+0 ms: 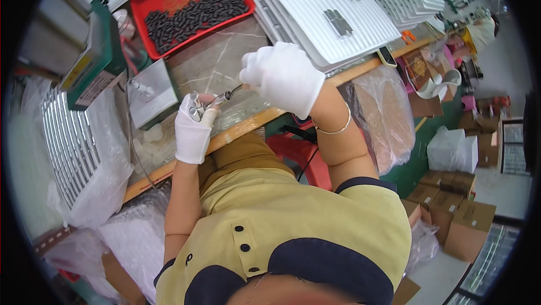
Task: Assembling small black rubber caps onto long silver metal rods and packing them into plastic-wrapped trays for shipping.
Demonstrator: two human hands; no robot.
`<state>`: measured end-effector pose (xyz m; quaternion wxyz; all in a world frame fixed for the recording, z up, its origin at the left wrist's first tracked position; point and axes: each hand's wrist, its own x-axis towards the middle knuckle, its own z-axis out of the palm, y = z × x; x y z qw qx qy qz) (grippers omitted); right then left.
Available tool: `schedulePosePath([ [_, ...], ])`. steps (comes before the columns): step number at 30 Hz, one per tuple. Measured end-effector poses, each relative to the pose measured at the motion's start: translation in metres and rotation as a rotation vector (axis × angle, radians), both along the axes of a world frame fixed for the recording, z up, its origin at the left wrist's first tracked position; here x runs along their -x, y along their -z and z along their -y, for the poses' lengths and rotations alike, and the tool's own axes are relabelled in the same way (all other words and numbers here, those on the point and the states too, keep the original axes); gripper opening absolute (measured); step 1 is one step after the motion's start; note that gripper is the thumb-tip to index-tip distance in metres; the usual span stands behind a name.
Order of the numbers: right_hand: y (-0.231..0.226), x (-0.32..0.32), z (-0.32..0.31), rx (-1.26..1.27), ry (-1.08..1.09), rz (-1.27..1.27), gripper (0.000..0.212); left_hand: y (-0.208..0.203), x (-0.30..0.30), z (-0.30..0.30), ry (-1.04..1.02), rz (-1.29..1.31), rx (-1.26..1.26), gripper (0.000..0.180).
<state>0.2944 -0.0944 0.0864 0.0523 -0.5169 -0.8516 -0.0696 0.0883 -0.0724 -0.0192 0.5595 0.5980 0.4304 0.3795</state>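
Note:
My left hand (192, 135), in a white glove with some bare fingertips, is closed around a shiny chrome metal part (195, 111) at the bench's near edge. To its right, my right hand (286, 77), also in a white glove, is closed on a thin dark rod-like tool (234, 90). The tool's far end, with a small black piece on it, meets the metal part at my left fingertips. Its grip end is hidden inside my right fist. Beyond both hands, a red tray (163, 2) holds many small black cylindrical pieces (194, 16).
Stacked white ribbed trays (360, 40) stand right, with metal strips (338, 22) on top and a phone (387, 57) at their edge. Left are a silver box (151, 92), a green box (101, 57) and wrapped chrome tubes (70, 141). A wooden strip (248, 127) edges the bench.

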Motion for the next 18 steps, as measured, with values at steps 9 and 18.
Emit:
schedulePosePath([
  [9, -0.008, -0.078, 0.000, -0.001, 0.112, -0.393, 0.022, 0.003, -0.018, -0.001, 0.051, 0.162, 0.213, 0.026],
  [18, 0.031, -0.289, -0.096, 0.055, 1.338, -0.142, 0.056, 0.017, 0.000, -0.009, 0.023, 0.357, 0.369, 0.029],
])
